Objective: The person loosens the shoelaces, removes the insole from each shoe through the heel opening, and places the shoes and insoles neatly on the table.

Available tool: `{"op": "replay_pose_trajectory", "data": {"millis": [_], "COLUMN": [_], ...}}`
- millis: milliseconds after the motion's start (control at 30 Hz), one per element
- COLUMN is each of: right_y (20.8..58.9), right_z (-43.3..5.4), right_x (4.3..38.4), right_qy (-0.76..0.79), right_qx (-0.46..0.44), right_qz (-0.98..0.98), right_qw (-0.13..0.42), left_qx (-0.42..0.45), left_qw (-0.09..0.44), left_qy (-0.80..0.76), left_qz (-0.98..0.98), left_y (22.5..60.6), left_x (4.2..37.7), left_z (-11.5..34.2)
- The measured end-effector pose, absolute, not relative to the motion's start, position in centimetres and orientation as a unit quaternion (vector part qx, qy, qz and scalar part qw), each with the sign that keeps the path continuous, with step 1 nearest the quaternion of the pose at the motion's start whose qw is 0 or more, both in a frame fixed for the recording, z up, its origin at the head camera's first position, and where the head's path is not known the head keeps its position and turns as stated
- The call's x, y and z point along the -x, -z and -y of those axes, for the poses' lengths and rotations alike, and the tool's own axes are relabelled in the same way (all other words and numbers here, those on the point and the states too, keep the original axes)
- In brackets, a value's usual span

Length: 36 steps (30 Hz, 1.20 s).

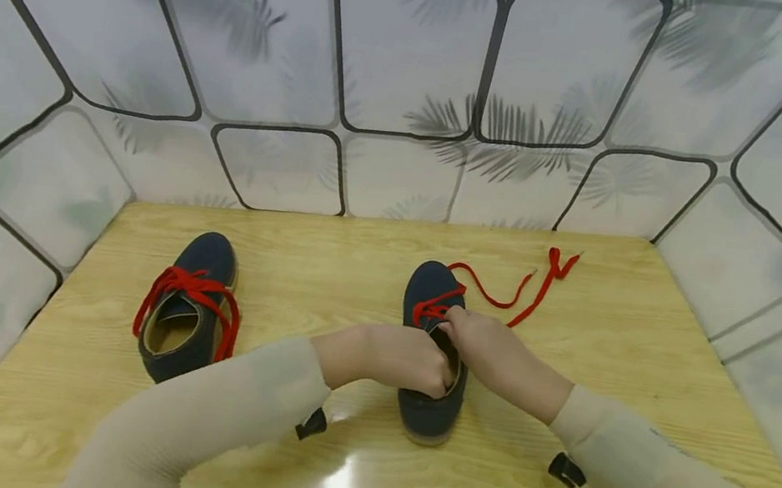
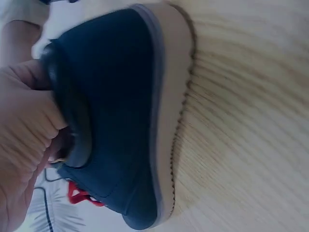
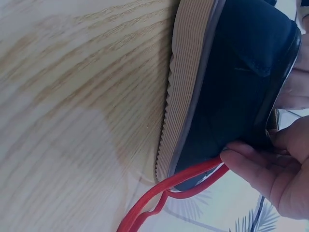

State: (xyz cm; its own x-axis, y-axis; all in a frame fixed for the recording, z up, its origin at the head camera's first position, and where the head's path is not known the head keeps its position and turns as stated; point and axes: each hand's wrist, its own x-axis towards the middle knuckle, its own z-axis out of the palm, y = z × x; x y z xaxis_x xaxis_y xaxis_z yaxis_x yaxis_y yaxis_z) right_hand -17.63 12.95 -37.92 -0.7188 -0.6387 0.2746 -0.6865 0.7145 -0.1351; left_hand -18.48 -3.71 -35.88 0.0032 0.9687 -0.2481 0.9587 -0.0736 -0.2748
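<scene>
A dark blue shoe (image 1: 427, 418) with partly threaded red laces stands on the table, toe pointing away. My left hand (image 1: 398, 357) reaches into its opening from the left, fingers bent down inside the collar. Its fingertips are hidden in the shoe, so I cannot tell what they hold. From the other side my right hand (image 1: 496, 352) pinches the upper's edge by the eyelets, thumb and forefinger (image 3: 251, 169) close together. A red lace (image 3: 169, 181) runs out from under those fingertips. In the left wrist view, the shoe's blue side (image 2: 113, 96) and pale sole face the camera.
A matching blue shoe (image 1: 209, 255) stands at left, its red lace (image 1: 191, 282) tied in a bow. Loose lace ends (image 1: 551, 276) lie on the light wood table (image 1: 647, 358), behind and right of the middle shoe. Patterned white walls (image 1: 419, 54) enclose the table's back and sides.
</scene>
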Motion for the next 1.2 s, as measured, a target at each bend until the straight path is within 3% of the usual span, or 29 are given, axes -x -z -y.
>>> {"op": "replay_pose_trajectory", "data": {"millis": [700, 1000, 1200], "right_y": [37.7, 37.7, 37.8], "right_z": [-13.0, -13.0, -13.0], "right_x": [17.7, 17.6, 17.6], "right_qy": [-0.110, -0.097, -0.101], "right_qx": [-0.351, -0.357, -0.344], "right_qz": [0.926, 0.924, 0.930], "right_qw": [0.086, 0.096, 0.081], "left_qx": [0.742, 0.726, 0.716], "left_qw": [-0.030, 0.018, 0.019], "left_qy": [-0.159, -0.260, -0.301], "left_qz": [0.650, 0.637, 0.630], "left_y": [37.4, 37.5, 37.5], "left_x": [20.0, 19.4, 19.3], "left_z": [2.7, 2.4, 2.2]}}
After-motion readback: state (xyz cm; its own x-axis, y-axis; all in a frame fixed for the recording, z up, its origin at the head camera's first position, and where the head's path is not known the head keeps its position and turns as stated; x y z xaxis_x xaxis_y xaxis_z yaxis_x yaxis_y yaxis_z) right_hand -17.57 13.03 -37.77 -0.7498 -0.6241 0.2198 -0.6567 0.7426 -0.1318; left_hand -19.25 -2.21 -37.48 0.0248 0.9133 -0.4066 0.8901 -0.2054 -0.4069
